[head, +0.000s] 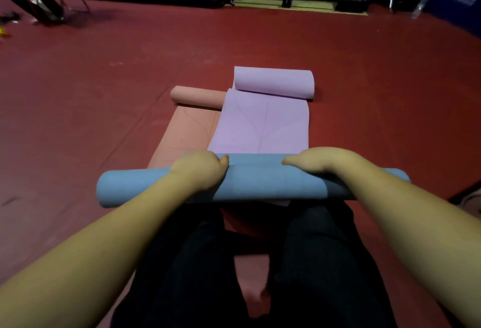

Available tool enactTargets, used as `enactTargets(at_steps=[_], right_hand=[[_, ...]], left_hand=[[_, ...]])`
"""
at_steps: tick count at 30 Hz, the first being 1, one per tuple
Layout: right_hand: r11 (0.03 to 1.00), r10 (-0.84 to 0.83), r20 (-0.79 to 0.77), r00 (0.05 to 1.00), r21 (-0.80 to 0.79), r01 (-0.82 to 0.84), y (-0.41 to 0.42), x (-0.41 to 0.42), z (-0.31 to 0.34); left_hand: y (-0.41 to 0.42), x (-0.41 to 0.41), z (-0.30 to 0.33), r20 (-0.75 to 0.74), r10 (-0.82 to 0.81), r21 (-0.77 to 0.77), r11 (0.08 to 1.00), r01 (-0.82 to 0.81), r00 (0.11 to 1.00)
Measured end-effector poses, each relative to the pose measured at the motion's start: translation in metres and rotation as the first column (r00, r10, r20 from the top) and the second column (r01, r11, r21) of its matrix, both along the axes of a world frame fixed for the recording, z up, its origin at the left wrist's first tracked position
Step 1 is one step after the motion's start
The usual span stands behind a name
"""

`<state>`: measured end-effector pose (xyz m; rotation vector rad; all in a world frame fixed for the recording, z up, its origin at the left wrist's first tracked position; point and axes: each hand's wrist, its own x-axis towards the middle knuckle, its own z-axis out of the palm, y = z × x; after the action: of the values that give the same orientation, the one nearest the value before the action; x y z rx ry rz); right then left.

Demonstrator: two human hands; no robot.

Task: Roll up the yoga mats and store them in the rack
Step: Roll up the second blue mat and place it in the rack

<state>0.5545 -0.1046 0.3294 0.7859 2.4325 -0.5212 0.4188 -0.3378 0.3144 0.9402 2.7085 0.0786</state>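
Landmark: blue mat roll [250,184], lying crosswise on the red floor [104,80], just ahead of the person's knees

Left of roll's middle: left hand [200,171] on top of roll, fingers curled over its far side, thumb tip toward centre, gripping the roll

Beyond roll, left side: pink mat [184,129] lies flat, its far end rolled into a small coil; part of it also shows under the dark trousers [299,262]

Beyond roll, centre: purple mat [263,124] flat, overlapping the pink one, far end coiled up

Right of roll's middle: right hand [320,159] over top of roll, fingers curled round it, gripping

Rack not identifiable in view
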Motion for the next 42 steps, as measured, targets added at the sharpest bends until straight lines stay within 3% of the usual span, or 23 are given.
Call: enactTargets(at_steps=[3, 7, 10, 17, 19, 24, 26, 30, 32, 39, 42], right_hand=[[1.0, 0.004, 0.017, 1.0, -0.008, -0.004, -0.005, 0.001, -0.01], [0.957, 0.136, -0.283, 0.949, 0.286, -0.052, -0.006, 0.002, -0.025], [0.908, 0.204, -0.379, 0.903, 0.418, -0.029, -0.015, 0.013, -0.032], [0.873, 0.2, -0.468, 0.861, 0.483, 0.059, -0.032, 0.036, -0.054], [0.863, 0.194, -0.46, 0.866, 0.499, 0.072, -0.032, 0.03, -0.055], [0.884, 0.16, -0.393, 0.906, 0.464, 0.045, -0.02, 0.01, -0.053], [0.893, 0.163, -0.357, 0.92, 0.451, 0.017, -0.017, 0.005, -0.054], [0.923, 0.126, -0.281, 0.952, 0.386, -0.008, -0.012, -0.006, -0.052], [0.939, 0.112, -0.229, 0.967, 0.343, -0.028, -0.009, -0.011, -0.049], [0.971, 0.047, -0.172, 0.984, 0.238, -0.005, -0.011, -0.019, -0.033], [0.987, 0.03, -0.142, 0.989, 0.161, -0.007, -0.012, -0.016, -0.012]], left_hand=[[-0.003, 0.001, -0.006, 0.083, 0.019, -0.039, 0.999, -0.016, 0.996], [0.006, -0.011, 0.0, 0.212, 0.042, -0.099, 0.995, -0.021, 0.976], [0.014, -0.023, 0.003, 0.292, 0.047, -0.149, 0.989, -0.003, 0.955], [0.028, -0.04, -0.003, 0.512, 0.12, -0.159, 0.986, -0.044, 0.85], [0.032, -0.038, -0.003, 0.464, 0.081, -0.149, 0.989, -0.013, 0.882], [0.027, -0.033, -0.011, 0.087, 0.032, -0.038, 0.999, -0.029, 0.996], [0.022, -0.03, -0.016, -0.066, 0.038, 0.058, 0.998, -0.034, 0.997], [0.003, -0.009, -0.033, -0.226, 0.061, 0.245, 0.97, -0.004, 0.972], [-0.009, 0.005, -0.042, -0.301, -0.011, 0.174, 0.982, 0.067, 0.954], [0.0, 0.001, -0.027, -0.289, -0.011, 0.068, 0.997, 0.032, 0.957], [0.0, -0.002, -0.017, -0.244, 0.008, 0.12, 0.993, 0.022, 0.97]])
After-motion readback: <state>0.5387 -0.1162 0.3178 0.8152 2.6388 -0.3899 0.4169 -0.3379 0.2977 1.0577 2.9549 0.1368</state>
